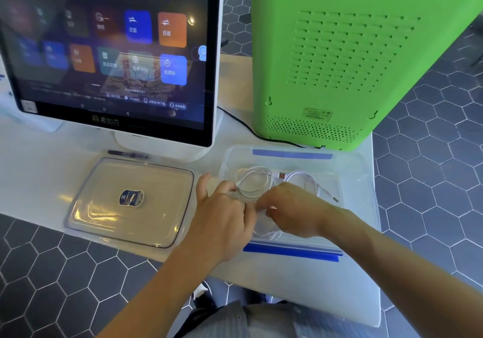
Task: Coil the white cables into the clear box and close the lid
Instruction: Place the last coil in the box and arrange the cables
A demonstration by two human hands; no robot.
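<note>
Over clear box [360, 170], both hands' grip pinching white cable [251, 183] coil

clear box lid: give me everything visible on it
The lid is off the clear box, lying flat on the white counter to the box's left, in front of the touchscreen's base. It is a rounded rectangle of transparent, glossy plastic with a raised rim edged by a thin dark line. A blue-and-white oval sticker sits near its centre. Neither hand touches it; the left hand is just past its right edge.
</note>
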